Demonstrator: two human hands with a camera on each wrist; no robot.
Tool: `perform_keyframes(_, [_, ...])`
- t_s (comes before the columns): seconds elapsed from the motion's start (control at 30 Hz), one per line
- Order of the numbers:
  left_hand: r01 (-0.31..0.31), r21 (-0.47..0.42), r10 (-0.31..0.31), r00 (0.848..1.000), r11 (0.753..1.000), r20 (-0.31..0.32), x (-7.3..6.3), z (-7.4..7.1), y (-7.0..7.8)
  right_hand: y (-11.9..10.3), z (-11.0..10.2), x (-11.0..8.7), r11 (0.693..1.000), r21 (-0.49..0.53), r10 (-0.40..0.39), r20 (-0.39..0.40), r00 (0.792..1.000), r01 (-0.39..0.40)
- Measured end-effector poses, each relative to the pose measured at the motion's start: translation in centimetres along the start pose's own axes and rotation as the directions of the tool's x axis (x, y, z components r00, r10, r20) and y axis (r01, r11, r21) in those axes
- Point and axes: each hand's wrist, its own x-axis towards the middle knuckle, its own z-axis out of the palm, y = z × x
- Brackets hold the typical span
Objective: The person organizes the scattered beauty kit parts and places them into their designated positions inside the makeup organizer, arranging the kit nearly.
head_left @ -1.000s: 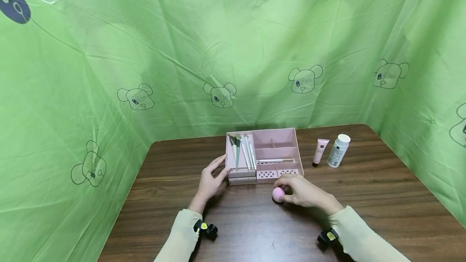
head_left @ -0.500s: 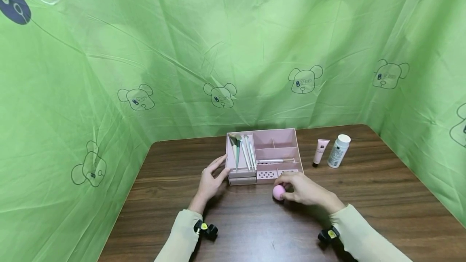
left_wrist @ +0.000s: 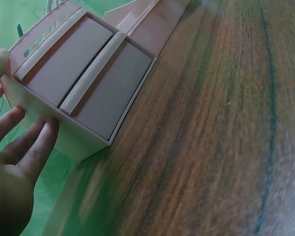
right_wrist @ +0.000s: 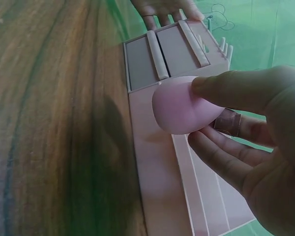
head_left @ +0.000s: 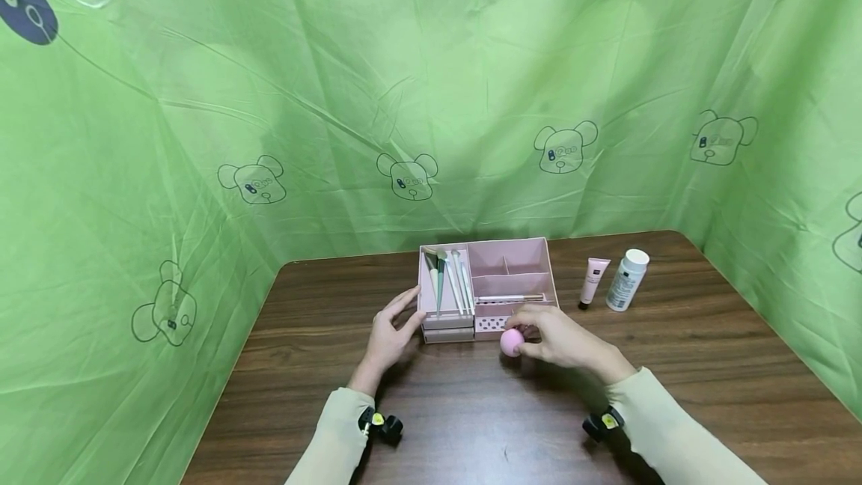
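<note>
A pink makeup sponge (right_wrist: 179, 108) is pinched between the thumb and fingers of my right hand (head_left: 559, 339), in front of the pink organizer (head_left: 488, 251). In the right wrist view the sponge overlaps the organizer's front. My left hand (head_left: 387, 337) rests on the organizer's left side with extended fingers (left_wrist: 42, 142), its thumb at the top front corner. Two drawers (left_wrist: 71, 59) with pale handle strips face the front. Several makeup brushes (head_left: 450, 283) stand in the left section, and a slim pink pen-like stick (head_left: 508, 298) lies across a right compartment.
Right of the organizer stand a small pink tube (head_left: 592, 281) with a black cap and a white bottle (head_left: 626, 281). The dark wooden table (head_left: 323, 290) meets a green curtain (head_left: 323, 193) at its back and sides.
My right hand has moved the sponge up off its earlier spot, slightly forward toward the organizer's front. The left hand stays where it was.
</note>
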Motion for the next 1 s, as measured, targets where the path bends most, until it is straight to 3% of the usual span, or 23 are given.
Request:
perform_keyframes(0.3, [-0.004,0.024,0.005,1.0,1.0,-0.005,0.0,-0.1,0.1,0.0,-0.4,1.3,1.0,0.001,0.002,-0.036,0.999,-0.002])
perform_keyframes(0.77, [-0.042,0.038,0.042,0.999,0.998,-0.014,0.1,0.0,0.0,0.2,-0.8,2.9,0.988,0.148,0.049,-0.052,0.997,-0.041])
perform_keyframes(1.0, [-0.044,0.025,0.044,0.999,0.999,-0.014,0.0,0.0,-0.1,0.4,-0.7,3.6,0.991,0.121,0.071,-0.098,0.993,-0.059])
